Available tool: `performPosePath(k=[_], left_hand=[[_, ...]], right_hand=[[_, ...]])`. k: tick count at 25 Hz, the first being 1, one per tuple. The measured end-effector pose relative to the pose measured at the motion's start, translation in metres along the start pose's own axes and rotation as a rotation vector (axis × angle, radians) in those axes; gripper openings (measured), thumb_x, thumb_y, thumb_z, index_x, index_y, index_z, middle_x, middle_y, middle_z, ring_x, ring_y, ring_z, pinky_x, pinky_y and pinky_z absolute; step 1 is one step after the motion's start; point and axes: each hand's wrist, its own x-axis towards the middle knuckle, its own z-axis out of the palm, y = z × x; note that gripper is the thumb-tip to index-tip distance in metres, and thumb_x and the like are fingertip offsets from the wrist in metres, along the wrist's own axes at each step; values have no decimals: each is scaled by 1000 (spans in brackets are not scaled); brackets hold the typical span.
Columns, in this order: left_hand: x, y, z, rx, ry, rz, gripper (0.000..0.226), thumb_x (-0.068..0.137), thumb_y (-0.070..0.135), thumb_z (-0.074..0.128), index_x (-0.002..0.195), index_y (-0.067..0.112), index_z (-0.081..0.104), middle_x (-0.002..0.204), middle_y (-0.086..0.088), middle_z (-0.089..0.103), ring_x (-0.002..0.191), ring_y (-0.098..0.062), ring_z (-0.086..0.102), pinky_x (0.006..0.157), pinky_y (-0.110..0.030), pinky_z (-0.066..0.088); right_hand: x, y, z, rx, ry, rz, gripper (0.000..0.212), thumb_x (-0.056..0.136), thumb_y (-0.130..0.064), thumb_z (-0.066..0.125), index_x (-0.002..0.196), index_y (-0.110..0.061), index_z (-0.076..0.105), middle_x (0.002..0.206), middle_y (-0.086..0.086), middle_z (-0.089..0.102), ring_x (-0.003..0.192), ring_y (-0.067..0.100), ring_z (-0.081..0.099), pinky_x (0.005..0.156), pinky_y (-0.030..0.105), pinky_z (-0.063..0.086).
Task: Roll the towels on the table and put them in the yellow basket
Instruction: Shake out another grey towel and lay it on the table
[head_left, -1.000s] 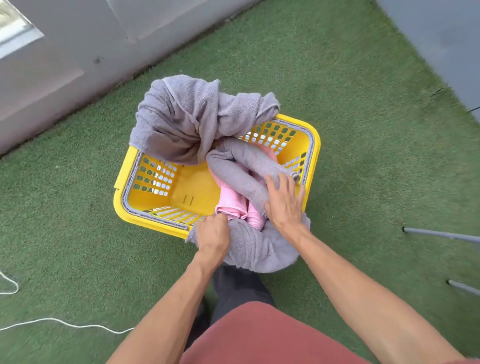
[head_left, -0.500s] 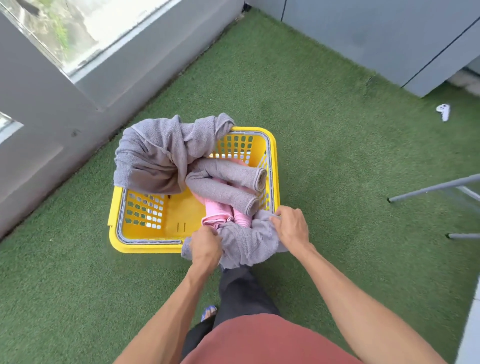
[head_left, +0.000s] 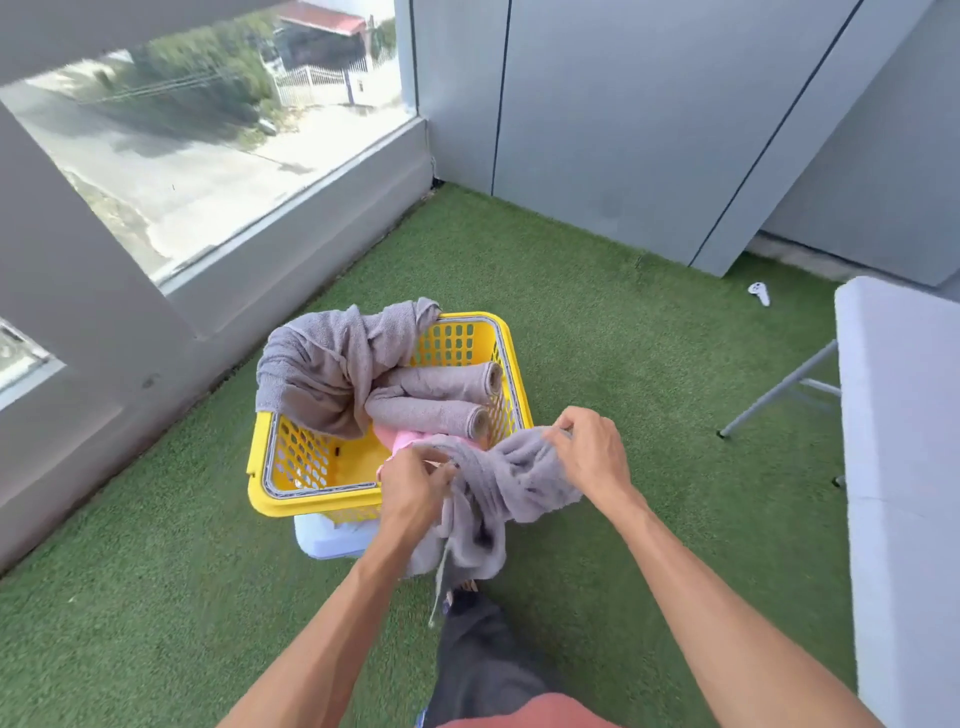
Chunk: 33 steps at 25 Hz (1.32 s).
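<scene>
At the basket's six-o'clock rim, the left hand and right hand had lifted the loose grey towel up off the yellow basket, each pinching its top edge; it probably still needed rolling. It hung crumpled and limp. Two rolled grey towels lay inside at twelve o'clock.

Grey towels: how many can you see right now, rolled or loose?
4. Two rolled grey towels lie in the yellow basket; one loose towel drapes its far corner; one held towel in both hands. Others may be hidden.
</scene>
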Motion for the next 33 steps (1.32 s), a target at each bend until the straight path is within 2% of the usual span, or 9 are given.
performPosePath(k=[6,9,11,13,16,19,22,29,33], left_hand=[[-41,80,-18,-92,12,434,15,81,11,67,93,20,68,65,11,65,61,4,58,64,-17,43],[-48,137,-17,-130,-46,627,20,83,10,67,99,22,67,73,10,63,67,-4,60,68,-20,47],[-54,179,-13,-182,-118,698,22,84,9,67,102,21,66,78,8,63,65,-5,59,65,-13,46],[-60,222,-3,-271,-241,723,24,84,11,70,105,22,63,82,4,64,62,-4,58,65,-10,44],[-67,281,14,-363,-493,769,32,81,13,74,108,19,59,84,-4,68,71,-12,62,71,-23,49],[-71,329,32,-389,-714,782,37,79,8,76,109,10,56,81,-7,69,76,-16,65,70,-25,52],[-65,372,57,-345,-878,763,37,78,6,76,109,8,54,82,-12,69,77,-22,64,74,-30,51],[-42,471,143,-211,-909,720,41,74,11,78,109,8,57,94,-25,65,80,-25,61,83,-39,47],[-20,509,186,-166,-873,742,39,72,15,80,105,10,60,87,-17,67,77,-22,62,86,-41,47]], right_hand=[[-31,9,-87,68,272,13,22,89,-27,61,69,-18,59,62,-5,61,58,18,56,45,26,32],[-42,27,-135,72,407,72,21,90,-26,58,69,-21,58,63,-8,62,63,19,59,48,26,41],[-51,39,-170,41,437,105,15,89,-24,58,76,-20,64,72,-6,67,70,18,62,55,27,44],[-58,49,-201,79,362,66,9,89,-29,60,90,-26,68,86,-8,68,84,14,62,67,29,47],[-59,52,-238,512,100,-77,25,93,-35,57,118,-36,62,113,-13,65,105,5,61,88,30,51],[-48,62,-266,901,-99,-134,31,98,-23,51,126,-15,59,124,0,64,113,12,60,91,31,50],[-27,99,-295,1050,-187,-125,30,94,-16,54,118,2,59,111,13,63,101,22,58,88,36,46],[36,170,-381,736,103,-167,15,91,-12,62,97,1,67,93,11,70,85,15,63,80,30,55],[78,204,-406,608,347,-191,11,89,-19,65,84,-9,68,85,10,71,76,19,63,80,41,55]])
